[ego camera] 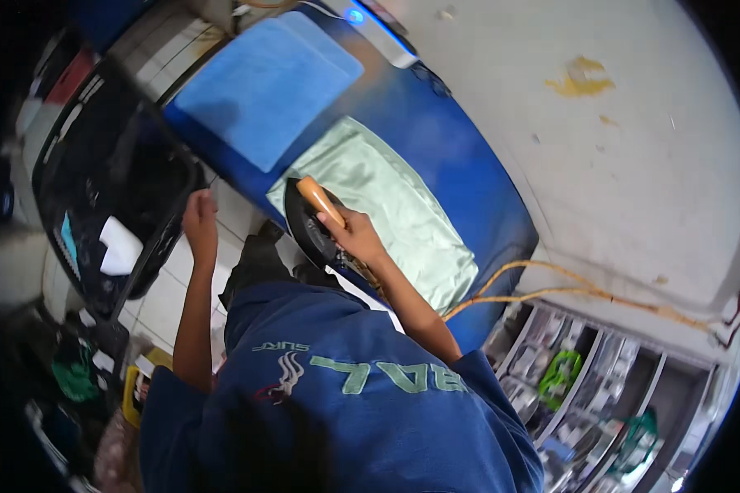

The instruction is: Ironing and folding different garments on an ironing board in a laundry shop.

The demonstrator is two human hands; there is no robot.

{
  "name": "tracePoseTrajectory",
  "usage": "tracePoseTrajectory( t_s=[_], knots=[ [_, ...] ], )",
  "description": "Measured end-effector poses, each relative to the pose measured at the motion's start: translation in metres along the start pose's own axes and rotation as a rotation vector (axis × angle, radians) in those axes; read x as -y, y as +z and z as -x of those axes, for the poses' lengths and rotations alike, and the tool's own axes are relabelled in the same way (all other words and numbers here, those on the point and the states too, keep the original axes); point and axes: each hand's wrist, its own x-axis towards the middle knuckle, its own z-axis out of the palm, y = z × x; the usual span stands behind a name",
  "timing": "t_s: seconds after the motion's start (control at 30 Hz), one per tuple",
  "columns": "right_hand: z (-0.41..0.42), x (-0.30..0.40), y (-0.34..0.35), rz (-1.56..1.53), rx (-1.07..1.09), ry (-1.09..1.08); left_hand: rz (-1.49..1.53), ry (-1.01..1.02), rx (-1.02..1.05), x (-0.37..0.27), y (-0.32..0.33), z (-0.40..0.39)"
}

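Observation:
My right hand point(354, 237) is closed around the wooden handle of a black clothes iron point(311, 228). The iron rests at the near left edge of a pale green satiny cloth point(394, 203), which lies spread over a blue-covered ironing surface point(462, 160) with slight wrinkles. My left hand point(200, 215) is raised beside the black bin or basket at the left, its fingers curled; whether it holds anything is not clear. Beyond the green cloth lies a folded light blue cloth point(271, 86).
An orange-yellow cord point(530, 264) runs from the ironing surface to the right wall. A white device with a blue light point(385, 34) stands at the far edge. A large black basket point(117, 179) is at left; shelves of bagged items point(567, 407) are at lower right.

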Motion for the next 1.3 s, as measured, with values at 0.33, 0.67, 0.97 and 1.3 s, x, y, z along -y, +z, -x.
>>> tracePoseTrajectory(
  t_s=[0.33,0.67,0.97,1.3],
  knots=[
    [0.167,-0.129,-0.060,0.103,-0.615,0.422,-0.691,0.180,0.350,0.000,0.075,0.001],
    [0.271,-0.247,-0.116,0.028,-1.053,0.608,-0.569,-0.005,0.394,0.028,0.080,-0.004],
    [0.136,-0.117,-0.144,0.067,-0.382,0.199,-0.475,0.096,0.310,0.007,0.089,-0.001],
    [-0.065,-0.027,-0.087,0.221,-0.327,-0.177,-0.190,0.097,0.057,-0.034,0.063,0.008]
  ],
)
